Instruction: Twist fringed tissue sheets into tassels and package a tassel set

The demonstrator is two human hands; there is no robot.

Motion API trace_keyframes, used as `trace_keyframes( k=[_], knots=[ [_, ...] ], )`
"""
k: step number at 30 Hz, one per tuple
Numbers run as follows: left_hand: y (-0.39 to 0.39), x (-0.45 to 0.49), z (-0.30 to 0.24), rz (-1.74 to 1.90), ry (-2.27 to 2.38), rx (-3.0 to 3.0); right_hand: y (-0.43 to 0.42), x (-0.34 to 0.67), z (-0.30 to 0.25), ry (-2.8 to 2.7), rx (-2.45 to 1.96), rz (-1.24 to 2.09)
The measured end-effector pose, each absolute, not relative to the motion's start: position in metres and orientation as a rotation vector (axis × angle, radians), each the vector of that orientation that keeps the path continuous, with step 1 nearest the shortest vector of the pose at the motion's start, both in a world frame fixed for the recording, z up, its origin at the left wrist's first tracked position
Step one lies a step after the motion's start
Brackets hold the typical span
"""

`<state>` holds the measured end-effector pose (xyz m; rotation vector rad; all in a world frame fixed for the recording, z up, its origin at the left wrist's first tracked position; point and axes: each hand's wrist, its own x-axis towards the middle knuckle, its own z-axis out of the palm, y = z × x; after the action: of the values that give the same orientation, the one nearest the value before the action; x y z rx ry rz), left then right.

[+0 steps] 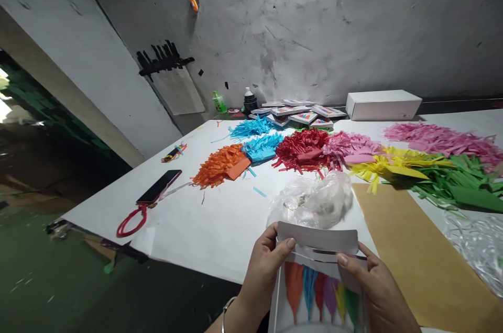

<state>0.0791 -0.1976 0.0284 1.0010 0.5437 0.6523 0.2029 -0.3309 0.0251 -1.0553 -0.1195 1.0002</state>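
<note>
A flat white box (318,291) with colored tassels on its front is held upright close to me; whether the tassels are printed or behind a window I cannot tell. Its top flap (318,236) stands raised. My left hand (261,265) grips the upper left corner, thumb on the front. On the upper right edge, my right hand (377,283) is closed the same way, its thumb below the flap. Just beyond the box lies a crumpled clear plastic bag (314,199). The box's lower end runs out of view.
Fringed paper bundles in orange (220,165), blue (263,147), red (304,147), pink (351,147), yellow (396,165) and green (463,181) line the white table. Behind them are stacked flat boxes (293,111) and a white carton (384,106). A phone (159,186) lies left, brown cardboard (416,254) right.
</note>
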Motion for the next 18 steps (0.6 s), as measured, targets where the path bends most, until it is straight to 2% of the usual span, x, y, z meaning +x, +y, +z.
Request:
trace_keyframes(
  k=[2, 7, 12, 18],
  knots=[
    [-0.200, 0.079, 0.031, 0.693, 0.525, 0.984, -0.330, 0.208, 0.023, -0.141, -1.000, 1.122],
    [-0.203, 0.078, 0.032, 0.605, 0.457, 1.007, -0.330, 0.213, 0.023, -0.198, -1.033, 1.030],
    [-0.198, 0.075, 0.027, 0.687, 0.474, 1.168, -0.335, 0.221, 0.022, -0.214, -0.966, 1.175],
    [-0.193, 0.069, 0.031, 0.727, 0.319, 1.412, -0.336, 0.229, 0.011, -0.366, -1.198, 0.842]
  ],
)
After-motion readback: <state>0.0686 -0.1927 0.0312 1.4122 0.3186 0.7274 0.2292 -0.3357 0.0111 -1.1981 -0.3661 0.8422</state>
